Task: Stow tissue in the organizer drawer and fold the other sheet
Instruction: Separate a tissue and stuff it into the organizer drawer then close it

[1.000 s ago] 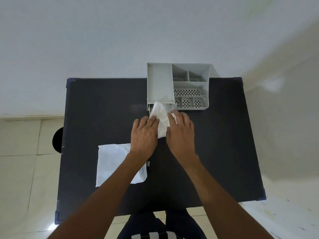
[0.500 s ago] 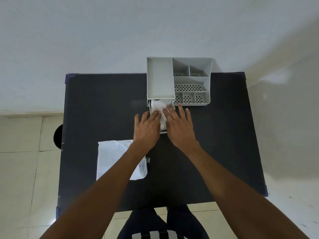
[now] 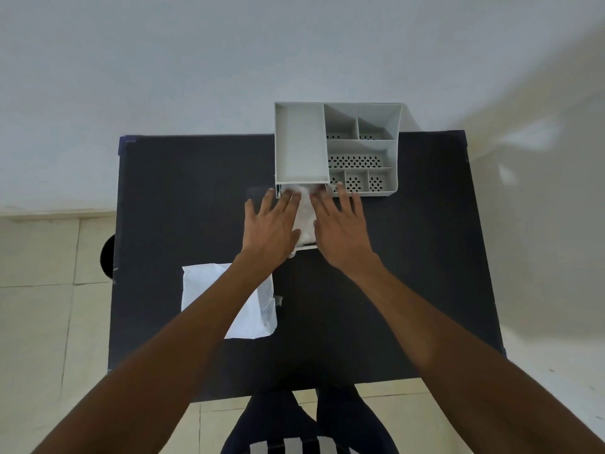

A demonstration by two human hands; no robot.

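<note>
Nearest the body: one flat white sheet (image 3: 199, 290) on the black worktop (image 3: 409, 273), left of centre, partly under the left forearm; roughly rectangular, edges about square to the worktop, right edge a little ragged.

Further out: two hands, both palm-down with fingers spread, gripping nothing. Left hand (image 3: 271, 227) and right hand (image 3: 340, 231) flank and press on one crumpled white tissue (image 3: 306, 217). The tissue lies in the pulled-out drawer (image 3: 306, 247), a bunched strip with its long axis running away from the body, toward the organizer.

Far edge of worktop: one grey organizer (image 3: 301, 142), open-topped, one large left bay and six smaller perforated compartments on the right. The drawer comes out below the left bay, toward the person.
</note>
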